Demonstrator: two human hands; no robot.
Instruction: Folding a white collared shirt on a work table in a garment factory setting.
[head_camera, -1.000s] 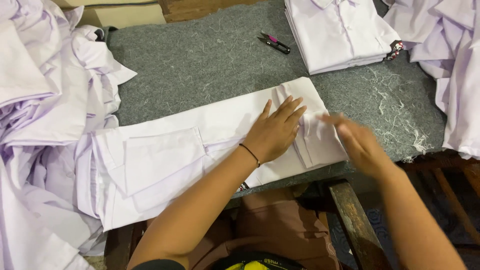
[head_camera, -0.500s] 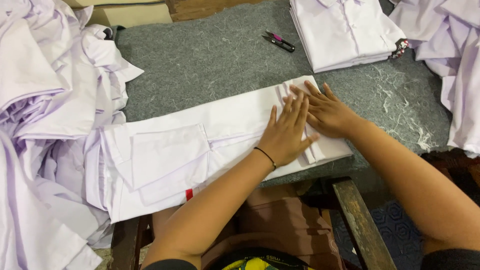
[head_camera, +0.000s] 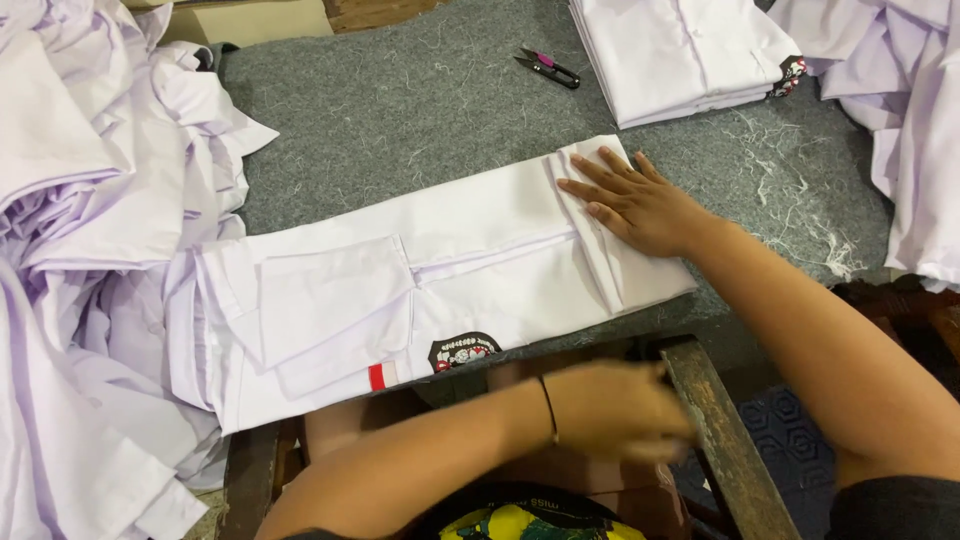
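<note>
A white shirt (head_camera: 440, 270) lies folded lengthwise across the grey felt table (head_camera: 420, 110), with a small red tag and a round dark badge near its front edge. My right hand (head_camera: 635, 205) presses flat on the shirt's right end, fingers spread over the folded pleats. My left hand (head_camera: 615, 410) is off the shirt, blurred, below the table's front edge and above my lap, holding nothing that I can see.
A heap of loose white shirts (head_camera: 90, 240) fills the left side. A stack of folded white shirts (head_camera: 680, 50) sits at the back right, more white cloth (head_camera: 900, 130) at the far right. Small thread snips (head_camera: 548, 66) lie on the felt. A wooden frame rail (head_camera: 720, 440) runs below.
My left hand has lifted off the shirt and drawn back toward my lap. My right hand has stayed pressed on the shirt's right end.
</note>
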